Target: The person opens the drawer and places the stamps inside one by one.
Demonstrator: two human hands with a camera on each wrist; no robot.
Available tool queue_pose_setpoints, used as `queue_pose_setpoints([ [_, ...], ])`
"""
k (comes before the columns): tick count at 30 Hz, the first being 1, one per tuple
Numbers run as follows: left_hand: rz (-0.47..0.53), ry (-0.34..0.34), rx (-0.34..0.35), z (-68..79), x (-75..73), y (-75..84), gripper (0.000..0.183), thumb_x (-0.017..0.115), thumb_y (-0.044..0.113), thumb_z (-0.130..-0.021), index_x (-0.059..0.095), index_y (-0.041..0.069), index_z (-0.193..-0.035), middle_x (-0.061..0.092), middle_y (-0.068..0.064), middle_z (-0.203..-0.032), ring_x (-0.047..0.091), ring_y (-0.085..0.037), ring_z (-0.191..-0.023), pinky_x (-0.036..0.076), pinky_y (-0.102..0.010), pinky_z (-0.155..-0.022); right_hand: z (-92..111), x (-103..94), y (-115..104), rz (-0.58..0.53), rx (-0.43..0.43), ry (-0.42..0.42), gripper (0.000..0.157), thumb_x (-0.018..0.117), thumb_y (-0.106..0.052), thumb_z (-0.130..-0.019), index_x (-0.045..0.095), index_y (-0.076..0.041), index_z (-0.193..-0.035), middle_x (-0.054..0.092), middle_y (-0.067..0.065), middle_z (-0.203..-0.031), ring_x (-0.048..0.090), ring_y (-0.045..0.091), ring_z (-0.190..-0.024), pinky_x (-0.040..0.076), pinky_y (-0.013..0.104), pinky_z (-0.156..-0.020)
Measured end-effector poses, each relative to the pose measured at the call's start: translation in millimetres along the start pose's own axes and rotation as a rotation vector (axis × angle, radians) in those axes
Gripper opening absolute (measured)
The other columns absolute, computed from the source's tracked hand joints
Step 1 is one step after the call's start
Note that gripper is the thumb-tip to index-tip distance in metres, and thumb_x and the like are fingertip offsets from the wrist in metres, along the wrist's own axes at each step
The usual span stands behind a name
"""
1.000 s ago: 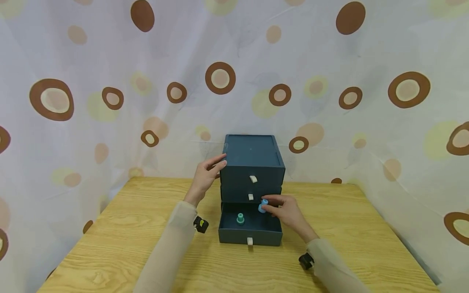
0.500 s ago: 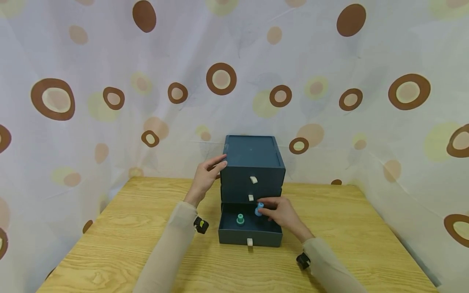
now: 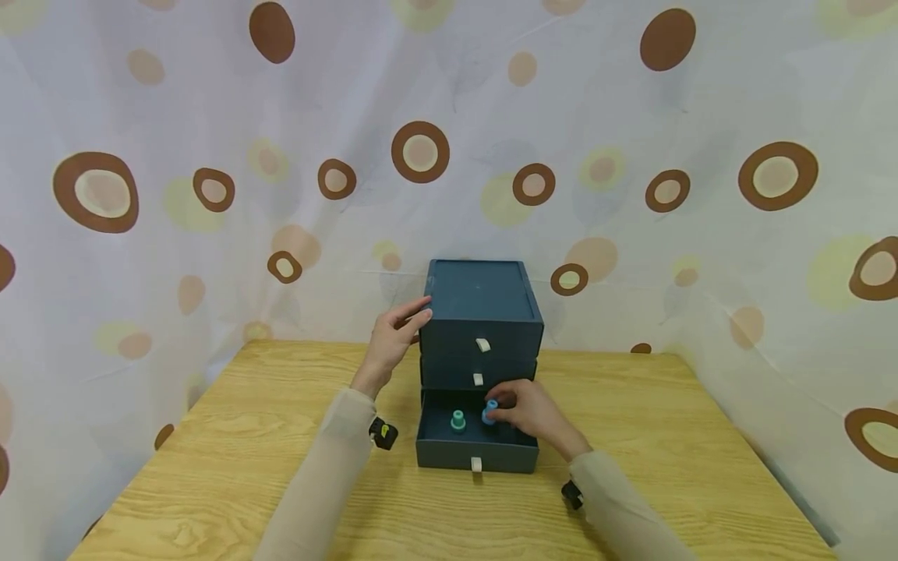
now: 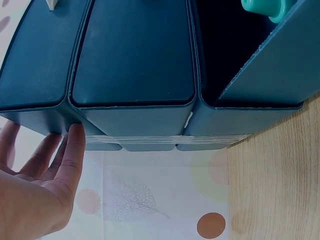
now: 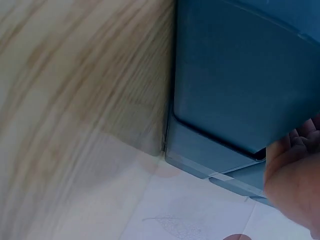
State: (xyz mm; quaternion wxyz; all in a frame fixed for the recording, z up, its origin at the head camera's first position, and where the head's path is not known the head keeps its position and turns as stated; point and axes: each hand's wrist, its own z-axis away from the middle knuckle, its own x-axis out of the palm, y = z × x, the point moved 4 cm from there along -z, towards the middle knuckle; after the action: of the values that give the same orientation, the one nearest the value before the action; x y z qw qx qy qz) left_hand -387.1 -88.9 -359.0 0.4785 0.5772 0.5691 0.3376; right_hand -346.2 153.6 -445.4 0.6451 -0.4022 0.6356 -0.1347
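A dark blue three-drawer box (image 3: 480, 292) stands on the table with its bottom drawer (image 3: 449, 456) pulled out. My right hand (image 3: 535, 411) reaches over the drawer's right side and pinches a light blue stepped plastic piece (image 3: 493, 405) between thumb and fingers, low inside the drawer. Just left of it, a teal piece (image 3: 457, 421) of similar shape stands upright in the drawer. My left hand (image 3: 386, 347) rests its fairly straight fingers against the box's upper left side; in the left wrist view, its fingertips (image 4: 76, 131) touch that side wall. The right wrist view hides the held piece behind the drawer wall.
The wood-grain table (image 3: 295, 467) extends to both sides and in front of the box. Behind hangs a white curtain (image 3: 449, 210) with brown and beige circles. White pull tabs stick out from the drawer fronts, including the bottom tab (image 3: 476, 465).
My right hand has moved left and down into the drawer, bringing the light blue piece close beside the teal one. My left hand stays against the box.
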Motion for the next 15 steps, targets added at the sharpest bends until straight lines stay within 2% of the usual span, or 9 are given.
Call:
queue_pose_setpoints([
  [8,0.006,-0.021,-0.004,3.3,-0.1,5.8,0.045,0.057,0.034,-0.100,0.053,0.020,-0.143,0.045,-0.003,-0.151,0.049,-0.027,-0.134,0.044,-0.050,-0.106,-2.2,-0.8,-2.2,-0.006,-0.006,-0.008,0.023,0.077,-0.017,-0.085,0.074,-0.009,-0.106,0.074,0.005,-0.101,0.067,0.010,-0.079,0.054,0.027,-0.055],
  [11,0.006,-0.008,0.009,-0.2,-0.1,-0.3,0.044,0.058,0.037,-0.099,0.055,0.023,-0.141,0.047,-0.001,-0.150,0.050,-0.026,-0.132,0.045,-0.050,-0.105,-3.0,-1.1,-3.6,0.001,-0.008,-0.021,0.023,0.077,-0.016,-0.085,0.074,-0.008,-0.106,0.074,0.005,-0.100,0.067,0.011,-0.078,0.054,0.027,-0.055],
  [15,0.012,-0.002,0.009,0.1,1.2,-0.4,0.043,0.059,0.037,-0.098,0.057,0.025,-0.139,0.049,0.001,-0.148,0.052,-0.024,-0.130,0.046,-0.050,-0.104,-2.7,-1.0,-4.6,0.007,-0.003,-0.032,0.021,0.077,-0.016,-0.085,0.074,-0.009,-0.105,0.074,0.006,-0.100,0.067,0.013,-0.082,0.053,0.027,-0.055],
])
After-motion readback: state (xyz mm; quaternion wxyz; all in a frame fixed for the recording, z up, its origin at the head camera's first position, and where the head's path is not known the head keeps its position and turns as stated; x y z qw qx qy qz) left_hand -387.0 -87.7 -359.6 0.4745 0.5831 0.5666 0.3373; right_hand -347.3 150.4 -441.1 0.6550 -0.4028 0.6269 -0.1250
